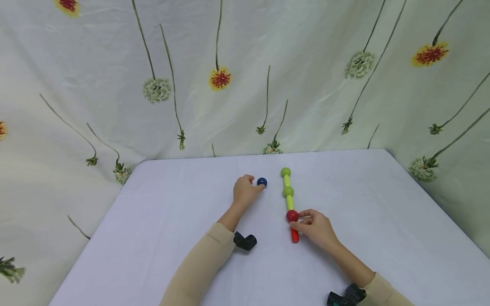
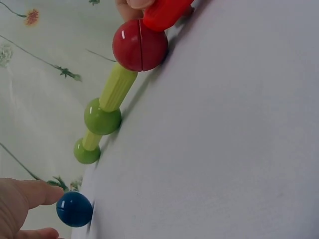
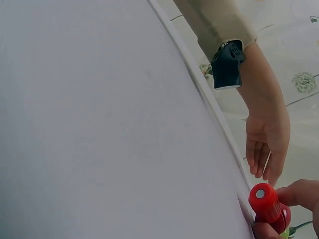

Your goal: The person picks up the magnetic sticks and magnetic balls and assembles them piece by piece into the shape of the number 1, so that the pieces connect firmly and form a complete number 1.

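A chain of toy balls and sticks lies on the table: two green balls point(image 1: 288, 191), yellow-green sticks point(image 2: 117, 87), a red ball point(image 2: 139, 46) and a red stick point(image 3: 264, 202) at the near end. The red stick's free end shows a round metallic tip. My right hand point(image 1: 317, 229) pinches the red ball between thumb and fingers, beside the joint with the red stick. Left of the chain, my left hand point(image 1: 245, 191) is at a loose blue ball point(image 2: 75, 209). Its thumb and finger are spread around the ball; I cannot tell whether they press it.
White cloth covers the table point(image 1: 172, 212). Behind it hangs a flower-printed curtain point(image 1: 229, 114), close to the far edge. Dark cameras are strapped to both wrists, the left one point(image 1: 245, 241) just above the cloth.
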Demonstrator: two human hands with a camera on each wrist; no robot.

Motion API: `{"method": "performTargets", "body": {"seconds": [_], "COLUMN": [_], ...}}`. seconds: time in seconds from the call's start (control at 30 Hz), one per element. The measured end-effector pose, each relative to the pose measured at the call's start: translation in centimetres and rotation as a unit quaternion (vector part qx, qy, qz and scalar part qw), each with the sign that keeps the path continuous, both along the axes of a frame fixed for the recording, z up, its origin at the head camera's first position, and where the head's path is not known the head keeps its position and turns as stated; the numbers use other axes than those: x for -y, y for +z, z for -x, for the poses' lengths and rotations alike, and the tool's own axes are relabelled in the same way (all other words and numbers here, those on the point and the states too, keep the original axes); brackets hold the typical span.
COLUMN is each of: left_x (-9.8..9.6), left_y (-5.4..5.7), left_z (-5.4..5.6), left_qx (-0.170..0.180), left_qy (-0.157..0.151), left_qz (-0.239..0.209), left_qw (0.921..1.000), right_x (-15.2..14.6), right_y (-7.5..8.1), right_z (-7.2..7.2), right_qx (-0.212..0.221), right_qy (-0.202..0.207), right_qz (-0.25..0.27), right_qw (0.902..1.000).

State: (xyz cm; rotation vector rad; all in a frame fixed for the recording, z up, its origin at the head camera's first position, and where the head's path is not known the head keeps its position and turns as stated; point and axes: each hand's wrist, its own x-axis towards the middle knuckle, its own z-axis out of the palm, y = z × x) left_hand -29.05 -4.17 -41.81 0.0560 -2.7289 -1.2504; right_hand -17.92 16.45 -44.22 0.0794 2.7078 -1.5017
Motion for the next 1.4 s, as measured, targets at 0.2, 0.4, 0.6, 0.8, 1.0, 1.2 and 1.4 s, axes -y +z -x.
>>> {"method": "performTargets", "body": {"seconds": [0.2,0.4,0.6,0.8,1.0,1.2,1.4], "left_x": [-0.4,-0.7,-0.6,-0.6,-0.7,-0.2,0.5], "left_y": [-0.6,-1.2,-1.7,-1.9,-2.0,-2.0,-2.1], "left_z": [0.6,1.2,1.6,1.9,2.0,1.3,0.2], "left_qx": [-0.017,-0.028,-0.020,-0.028,-0.031,-0.036,-0.037], "left_qy": [-0.011,-0.014,-0.015,-0.035,-0.042,-0.042,-0.057], "left_qz": [0.007,0.020,0.041,0.028,0.012,0.005,-0.009], "left_qw": [0.9998,0.9993,0.9988,0.9986,0.9986,0.9985,0.9977], "right_x": [-0.1,0.0,0.3,0.3,0.2,0.2,0.2], "right_y": [0.0,0.0,-0.1,0.0,0.1,0.0,0.0], "right_z": [0.1,0.1,0.1,0.2,0.2,0.2,0.2], "right_qx": [-0.001,-0.002,0.005,0.003,0.003,0.001,0.004], "right_qy": [0.003,0.005,-0.001,-0.003,-0.002,-0.004,-0.007], "right_qz": [0.006,0.006,0.009,0.008,0.004,0.006,0.008], "right_qw": [1.0000,1.0000,0.9999,1.0000,1.0000,1.0000,0.9999]}}
